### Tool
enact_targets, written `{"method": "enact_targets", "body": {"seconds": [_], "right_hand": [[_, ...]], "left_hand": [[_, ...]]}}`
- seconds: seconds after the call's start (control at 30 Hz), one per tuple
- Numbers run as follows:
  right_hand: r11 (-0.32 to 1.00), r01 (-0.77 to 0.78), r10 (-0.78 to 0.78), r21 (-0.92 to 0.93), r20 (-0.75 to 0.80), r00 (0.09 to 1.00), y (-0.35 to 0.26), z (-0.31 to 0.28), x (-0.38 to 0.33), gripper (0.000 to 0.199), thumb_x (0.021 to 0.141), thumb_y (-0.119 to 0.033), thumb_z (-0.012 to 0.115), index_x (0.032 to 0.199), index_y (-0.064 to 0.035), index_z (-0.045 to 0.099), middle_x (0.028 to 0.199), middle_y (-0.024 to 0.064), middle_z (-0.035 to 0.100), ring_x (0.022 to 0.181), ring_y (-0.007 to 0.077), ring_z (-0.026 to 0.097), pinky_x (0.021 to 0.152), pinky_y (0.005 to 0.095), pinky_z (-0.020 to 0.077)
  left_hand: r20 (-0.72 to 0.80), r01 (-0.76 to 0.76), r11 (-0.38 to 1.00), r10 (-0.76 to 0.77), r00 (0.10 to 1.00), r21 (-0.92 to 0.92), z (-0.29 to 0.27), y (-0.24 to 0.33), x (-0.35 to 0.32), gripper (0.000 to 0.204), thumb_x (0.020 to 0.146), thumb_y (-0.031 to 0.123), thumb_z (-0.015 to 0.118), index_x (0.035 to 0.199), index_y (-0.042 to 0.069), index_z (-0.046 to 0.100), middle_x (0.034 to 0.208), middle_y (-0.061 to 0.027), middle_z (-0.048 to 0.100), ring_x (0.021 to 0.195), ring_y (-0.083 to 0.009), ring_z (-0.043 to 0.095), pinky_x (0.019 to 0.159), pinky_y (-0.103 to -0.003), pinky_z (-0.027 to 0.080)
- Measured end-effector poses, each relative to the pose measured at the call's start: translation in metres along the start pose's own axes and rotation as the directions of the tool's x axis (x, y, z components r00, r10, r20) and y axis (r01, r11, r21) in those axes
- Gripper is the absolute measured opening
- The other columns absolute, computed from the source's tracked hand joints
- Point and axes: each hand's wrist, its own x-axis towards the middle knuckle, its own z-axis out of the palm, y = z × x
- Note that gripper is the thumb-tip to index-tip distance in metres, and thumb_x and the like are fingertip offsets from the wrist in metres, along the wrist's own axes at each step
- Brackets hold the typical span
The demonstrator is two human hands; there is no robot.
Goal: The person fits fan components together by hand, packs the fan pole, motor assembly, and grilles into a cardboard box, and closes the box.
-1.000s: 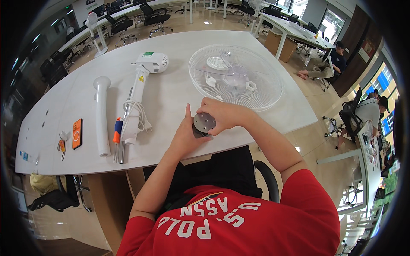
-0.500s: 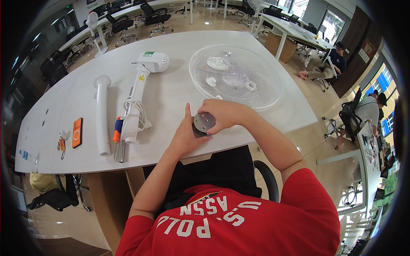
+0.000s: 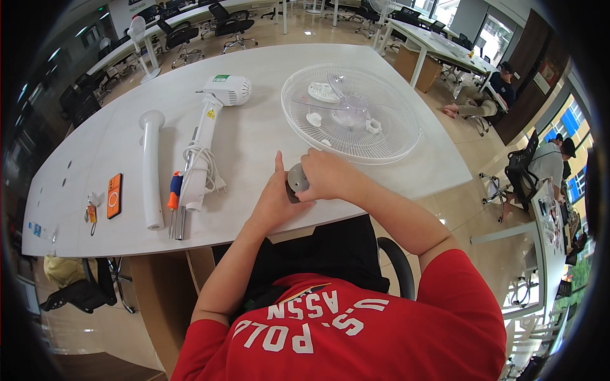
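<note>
Near the table's front edge I hold a grey round metal piece [image 3: 296, 178] between both hands. My left hand [image 3: 273, 197] wraps its left and lower side, thumb pointing up and away. My right hand [image 3: 327, 174] is closed over its right side, covering much of its face; its underside is hidden. Beyond my right hand lies a round white fan grille [image 3: 400, 143] with clear blades [image 3: 351, 113] and several small white parts on it. To the left, a white fan motor housing and pole [image 3: 206, 127] lies with its white cord [image 3: 202, 162] bundled around it.
An orange-and-blue handled screwdriver [image 3: 175, 190] lies against the pole. Further left are a long white tube [image 3: 152, 171], an orange phone [image 3: 114, 196] and a small keychain [image 3: 93, 209]. Chair armrest [image 3: 397, 267] stands by the table's front edge. Two seated people are off to the right.
My right hand has turned and slid left over the round piece, hiding more of its face and the holes that showed before. My left hand stays nearly in place.
</note>
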Motion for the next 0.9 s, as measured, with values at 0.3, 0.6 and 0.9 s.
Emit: {"method": "enact_targets", "body": {"seconds": [0.3,0.6,0.9], "right_hand": [[0.914,0.368,-0.393,0.169,0.156,0.906,0.025,-0.016,0.002,0.075,0.066,-0.006,0.084,0.137,-0.0059,0.061,0.132,0.0113,0.059,0.125,0.0339,0.058,0.107,0.0419,0.0502],[0.92,0.335,-0.359,0.203,0.094,0.929,0.033,-0.007,0.005,0.065,0.067,-0.017,0.086,0.128,-0.0036,0.066,0.123,0.0128,0.063,0.113,0.0334,0.064,0.096,0.0421,0.0544],[0.989,0.145,-0.147,0.031,0.082,0.986,0.025,-0.004,0.001,0.062,0.073,-0.048,0.086,0.106,0.0024,0.073,0.108,0.0179,0.066,0.098,0.0356,0.069,0.086,0.0448,0.0572]], "left_hand": [[0.142,-0.005,0.996,0.017,0.99,-0.084,-0.009,-0.017,0.002,0.135,0.077,0.016,0.088,0.165,-0.003,-0.013,0.145,-0.0255,0.058,0.138,-0.0408,0.056,0.117,-0.041,0.042],[0.03,-0.03,0.998,0.031,0.999,-0.047,-0.006,-0.002,-0.001,0.137,0.076,0.017,0.091,0.165,-0.002,-0.011,0.139,-0.0234,0.063,0.129,-0.0393,0.062,0.115,-0.041,0.044],[0.076,-0.006,0.999,0.009,0.997,-0.039,-0.01,0.005,-0.003,0.127,0.077,0.017,0.091,0.169,0.006,0.004,0.137,-0.0195,0.066,0.125,-0.0359,0.065,0.111,-0.042,0.048]]}}
